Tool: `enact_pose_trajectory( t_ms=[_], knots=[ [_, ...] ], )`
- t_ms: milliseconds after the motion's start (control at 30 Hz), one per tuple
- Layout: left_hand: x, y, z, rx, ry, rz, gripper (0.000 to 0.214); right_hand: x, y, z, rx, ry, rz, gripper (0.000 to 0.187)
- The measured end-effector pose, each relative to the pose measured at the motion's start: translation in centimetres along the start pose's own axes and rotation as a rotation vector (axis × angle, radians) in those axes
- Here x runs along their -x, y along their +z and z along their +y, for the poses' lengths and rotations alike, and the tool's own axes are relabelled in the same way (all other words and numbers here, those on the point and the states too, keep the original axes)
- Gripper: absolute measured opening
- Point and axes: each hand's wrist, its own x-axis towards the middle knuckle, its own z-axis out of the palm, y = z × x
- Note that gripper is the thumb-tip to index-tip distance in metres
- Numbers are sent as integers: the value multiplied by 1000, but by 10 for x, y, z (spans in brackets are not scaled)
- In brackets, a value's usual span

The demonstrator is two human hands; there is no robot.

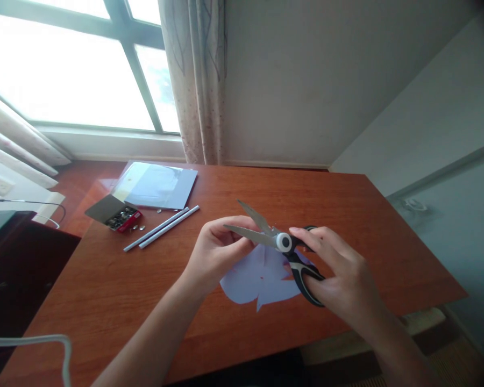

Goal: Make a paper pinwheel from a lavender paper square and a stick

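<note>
My right hand [342,269] grips a pair of scissors [284,243] by the black and grey handles. Their blades stand apart and point left, passing in front of my left hand's fingers. Below the blades, a piece of white paper [262,282] with a curved, notched outline hangs over the table. My left hand [226,244] is closed on the paper's upper edge, thumb against fingers. The blades and handles cover part of the paper.
On the wooden table [306,199], a red box [125,217] of small metal pieces sits at left with its lid up. Several pieces lie loose beside it. Two pale rods [169,227] and a flat plastic-covered pack [155,185] are nearby. A white cable [66,349] curves at lower left.
</note>
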Motion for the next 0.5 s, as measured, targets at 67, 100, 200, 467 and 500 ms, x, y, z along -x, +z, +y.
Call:
enact_pose_trajectory(
  t_ms=[67, 100, 200, 467, 500],
  knots=[
    [0, 0, 0, -3, 5, -6, 10, -1, 0, -1, -2, -2, -1, 57],
    [0, 0, 1, -4, 7, -5, 10, -1, -1, -1, -2, -4, -4, 57],
    [0, 0, 1, -1, 9, 2, 12, -2, -1, -1, -1, -13, -10, 56],
    [0, 1, 1, -5, 28, -16, 9, 0, 0, 0, 10, -16, -13, 56],
    [0, 1, 1, -6, 29, -18, 9, 0, 0, 0, 15, -22, -8, 57]
  ],
)
